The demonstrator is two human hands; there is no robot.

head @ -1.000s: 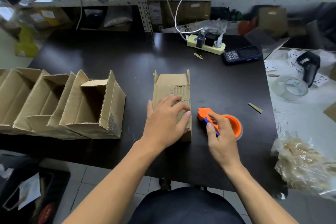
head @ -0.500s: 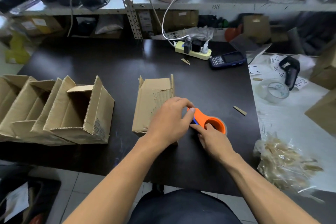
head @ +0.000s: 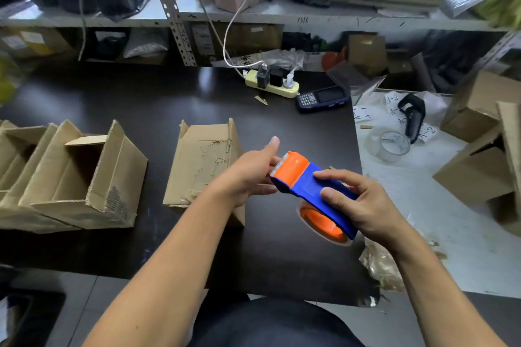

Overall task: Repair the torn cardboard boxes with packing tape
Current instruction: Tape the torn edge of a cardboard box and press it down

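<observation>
Lifted off the counter (head: pixel 282 132) since a moment ago, the tape dispenser (head: pixel 313 191) now hangs between my hands. Just left of my left hand (head: pixel 251 175) lies the torn box (head: pixel 203 160), light and bendable. My left hand's fingers pinch at the toothed end; my right hand (head: pixel 358 203) grips the rigid blue handle.
</observation>
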